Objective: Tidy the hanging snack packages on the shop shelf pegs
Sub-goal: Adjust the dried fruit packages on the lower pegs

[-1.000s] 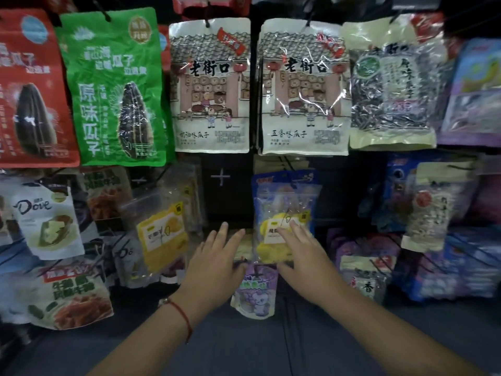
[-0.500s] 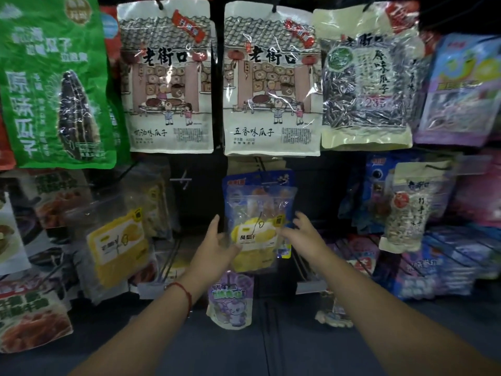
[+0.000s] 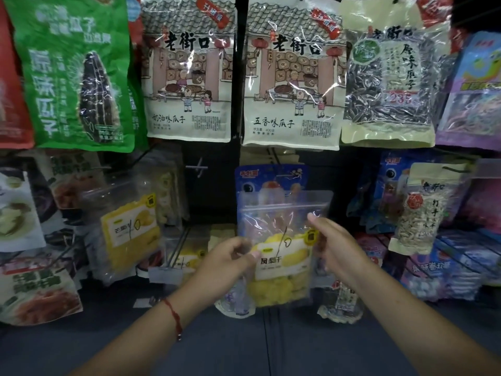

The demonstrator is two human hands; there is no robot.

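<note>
Head view. Clear pouch of yellow dried fruit (image 3: pixel 282 256) hung in middle of lower row, in front of blue package (image 3: pixel 271 177). Left hand (image 3: pixel 225 263) pinched pouch's left edge; red string on wrist. Right hand (image 3: pixel 332 245) gripped pouch's right edge, fingers curled. Second yellow pouch (image 3: pixel 130 232) hung to left. Two cream seed bags (image 3: pixel 187 77) (image 3: pixel 294 80) hung in row above; green bag (image 3: pixel 73 74) beside them at left.
</note>
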